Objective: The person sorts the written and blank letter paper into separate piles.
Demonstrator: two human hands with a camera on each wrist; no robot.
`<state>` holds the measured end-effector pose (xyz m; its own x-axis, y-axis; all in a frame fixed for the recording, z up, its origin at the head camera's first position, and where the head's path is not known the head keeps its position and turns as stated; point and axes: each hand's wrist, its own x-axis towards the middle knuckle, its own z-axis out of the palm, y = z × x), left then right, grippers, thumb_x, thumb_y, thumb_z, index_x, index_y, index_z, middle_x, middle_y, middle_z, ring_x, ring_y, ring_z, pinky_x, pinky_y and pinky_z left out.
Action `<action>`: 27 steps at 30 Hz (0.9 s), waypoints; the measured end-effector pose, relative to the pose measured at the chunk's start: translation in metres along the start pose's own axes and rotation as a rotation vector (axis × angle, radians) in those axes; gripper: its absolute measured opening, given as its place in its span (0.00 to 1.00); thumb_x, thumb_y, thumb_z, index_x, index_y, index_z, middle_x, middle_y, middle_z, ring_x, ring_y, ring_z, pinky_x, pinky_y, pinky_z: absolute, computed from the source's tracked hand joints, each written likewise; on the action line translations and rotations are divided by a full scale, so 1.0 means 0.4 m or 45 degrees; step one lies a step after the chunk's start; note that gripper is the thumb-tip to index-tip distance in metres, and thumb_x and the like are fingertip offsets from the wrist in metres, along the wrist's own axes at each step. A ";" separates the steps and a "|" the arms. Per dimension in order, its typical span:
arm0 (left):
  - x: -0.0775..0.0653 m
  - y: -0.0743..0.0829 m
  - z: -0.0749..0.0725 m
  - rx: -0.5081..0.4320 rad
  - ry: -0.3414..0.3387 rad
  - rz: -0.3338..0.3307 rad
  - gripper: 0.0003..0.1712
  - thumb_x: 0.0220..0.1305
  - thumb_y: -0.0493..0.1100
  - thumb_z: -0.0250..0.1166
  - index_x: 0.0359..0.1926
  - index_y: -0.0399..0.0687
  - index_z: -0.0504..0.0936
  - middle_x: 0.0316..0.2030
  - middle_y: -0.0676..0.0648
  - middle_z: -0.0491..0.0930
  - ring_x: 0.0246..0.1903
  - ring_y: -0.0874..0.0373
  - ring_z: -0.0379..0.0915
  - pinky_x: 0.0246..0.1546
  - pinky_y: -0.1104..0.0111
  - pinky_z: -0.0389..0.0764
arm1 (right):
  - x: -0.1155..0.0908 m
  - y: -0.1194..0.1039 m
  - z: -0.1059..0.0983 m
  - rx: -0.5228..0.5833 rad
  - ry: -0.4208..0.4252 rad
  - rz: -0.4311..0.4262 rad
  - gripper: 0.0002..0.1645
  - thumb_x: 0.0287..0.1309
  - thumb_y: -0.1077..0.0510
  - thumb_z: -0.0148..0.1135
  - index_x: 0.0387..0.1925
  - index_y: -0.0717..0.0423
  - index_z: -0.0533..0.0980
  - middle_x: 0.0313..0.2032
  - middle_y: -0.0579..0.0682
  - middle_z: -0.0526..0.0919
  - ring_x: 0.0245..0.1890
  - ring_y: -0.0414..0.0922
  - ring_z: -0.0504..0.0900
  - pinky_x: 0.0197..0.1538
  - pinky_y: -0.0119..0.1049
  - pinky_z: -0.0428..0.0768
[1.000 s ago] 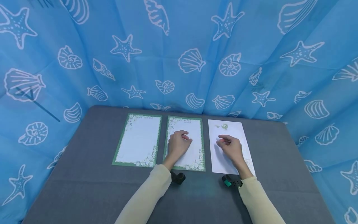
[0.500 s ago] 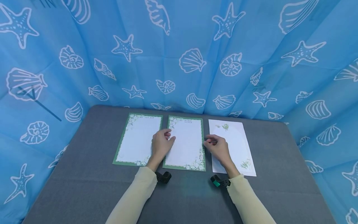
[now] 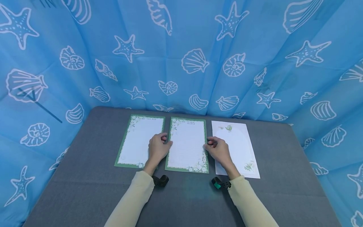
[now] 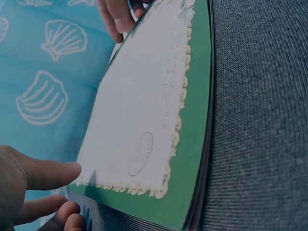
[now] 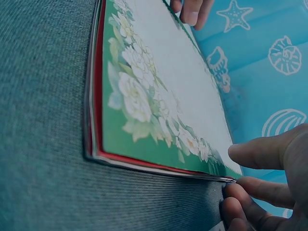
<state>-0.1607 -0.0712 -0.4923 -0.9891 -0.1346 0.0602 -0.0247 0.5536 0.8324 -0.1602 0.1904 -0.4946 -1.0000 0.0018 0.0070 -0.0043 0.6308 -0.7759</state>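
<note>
A thin paper stack [image 3: 187, 143] lies in the middle, its top sheet white with a green, flower-printed border. Red and white layers show along its edge in the right wrist view. My left hand [image 3: 158, 146] is by the stack's left edge, thumb extended toward it and the other fingers bent lower. At the right edge is my right hand [image 3: 219, 149]; in its wrist view the thumb [image 5: 257, 153] reaches over the border, with the index finger at the edge below. A gap shows between thumb and index finger.
A similar green-bordered sheet [image 3: 136, 142] lies to the left, partly under my left forearm in the head view. On the right is a white sheet [image 3: 242, 142] with small green prints. A blue shell-patterned curtain [image 3: 181, 78] rises behind the grey table [image 3: 85, 176].
Both hands have moved left: the left from over the middle stack to its left edge, the right from over the white sheet to the stack's right edge. The papers stay in place.
</note>
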 end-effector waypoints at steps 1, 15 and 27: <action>-0.001 -0.001 -0.001 0.009 -0.014 -0.001 0.23 0.61 0.38 0.73 0.56 0.35 0.83 0.39 0.43 0.83 0.40 0.48 0.80 0.42 0.51 0.79 | 0.000 0.000 0.001 -0.009 -0.005 -0.002 0.24 0.60 0.62 0.69 0.57 0.69 0.79 0.39 0.57 0.84 0.37 0.50 0.80 0.38 0.39 0.77; -0.001 -0.003 0.002 0.062 -0.077 0.036 0.19 0.62 0.37 0.71 0.54 0.36 0.85 0.39 0.43 0.84 0.41 0.47 0.81 0.42 0.51 0.80 | 0.002 -0.013 -0.003 -0.079 -0.042 -0.049 0.25 0.61 0.64 0.68 0.58 0.72 0.78 0.38 0.57 0.83 0.35 0.49 0.79 0.41 0.44 0.76; -0.001 0.003 -0.001 -0.022 -0.086 0.049 0.17 0.63 0.34 0.68 0.53 0.36 0.85 0.38 0.43 0.83 0.39 0.49 0.80 0.42 0.52 0.79 | -0.003 -0.011 -0.002 -0.060 -0.015 -0.052 0.25 0.61 0.64 0.67 0.59 0.71 0.78 0.40 0.59 0.83 0.38 0.51 0.81 0.42 0.46 0.78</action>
<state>-0.1604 -0.0708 -0.4909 -0.9968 -0.0579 0.0555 0.0152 0.5429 0.8396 -0.1588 0.1882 -0.4906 -0.9990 -0.0337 0.0302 -0.0450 0.6661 -0.7445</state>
